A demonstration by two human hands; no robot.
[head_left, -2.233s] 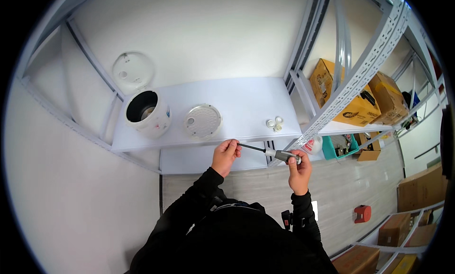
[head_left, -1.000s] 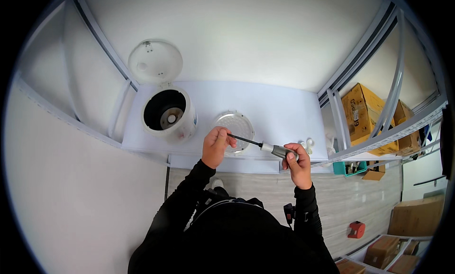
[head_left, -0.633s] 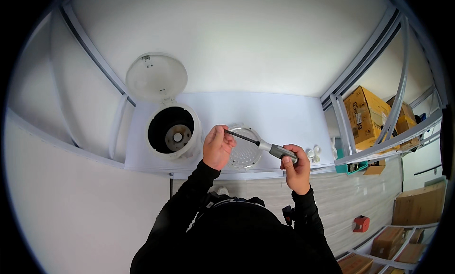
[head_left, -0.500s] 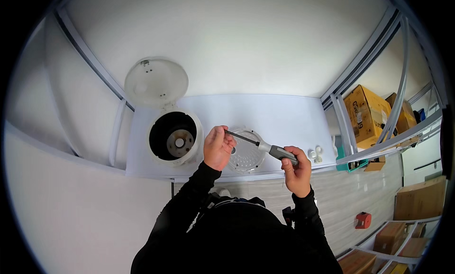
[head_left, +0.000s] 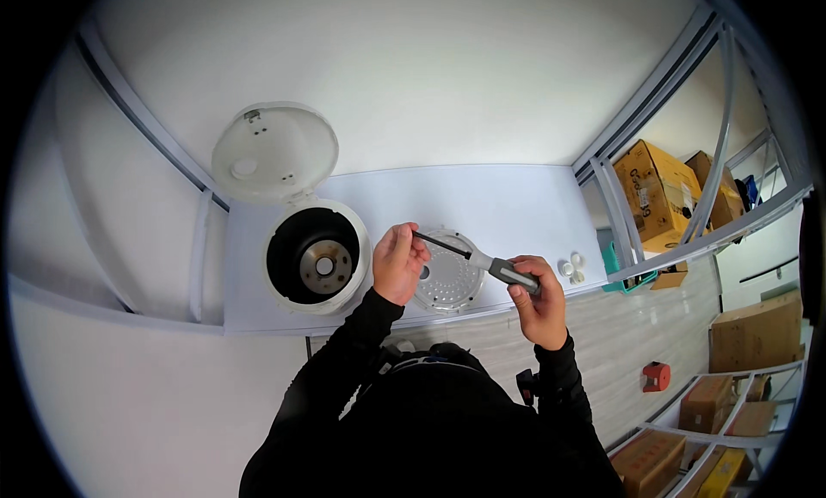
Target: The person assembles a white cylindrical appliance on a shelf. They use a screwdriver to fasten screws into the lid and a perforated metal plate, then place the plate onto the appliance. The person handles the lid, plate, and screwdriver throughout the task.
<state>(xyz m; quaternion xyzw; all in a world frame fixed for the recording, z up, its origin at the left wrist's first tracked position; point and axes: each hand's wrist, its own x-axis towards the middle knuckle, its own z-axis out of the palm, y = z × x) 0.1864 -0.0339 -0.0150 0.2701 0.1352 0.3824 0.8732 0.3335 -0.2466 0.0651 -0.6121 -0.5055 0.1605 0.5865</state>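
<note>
Between my two hands, a screwdriver [head_left: 479, 259] with a grey and white handle and a long dark shaft lies slanted above the table. My right hand [head_left: 544, 313] is wrapped round its handle. The fingers of my left hand [head_left: 397, 272] pinch the shaft's tip; whether they also hold something small there is hidden. Beneath the shaft, a round translucent cover [head_left: 452, 285] with many small holes lies flat, partly behind my left hand. To the left stands a white rice cooker [head_left: 364, 261], its lid [head_left: 297, 158] raised and a metal heating plate [head_left: 315, 278] visible inside.
The white table [head_left: 525, 205] backs onto a pale wall. Several small white round parts [head_left: 565, 267] sit near its right end. Beyond the metal frame are a yellow carton [head_left: 658, 197] and a teal basket [head_left: 613, 261]. A red stool [head_left: 656, 377] stands on the floor.
The view has shifted slightly, so the table and rice cooker appear a little further left. Both hands keep their hold on the screwdriver, almost unmoved.
</note>
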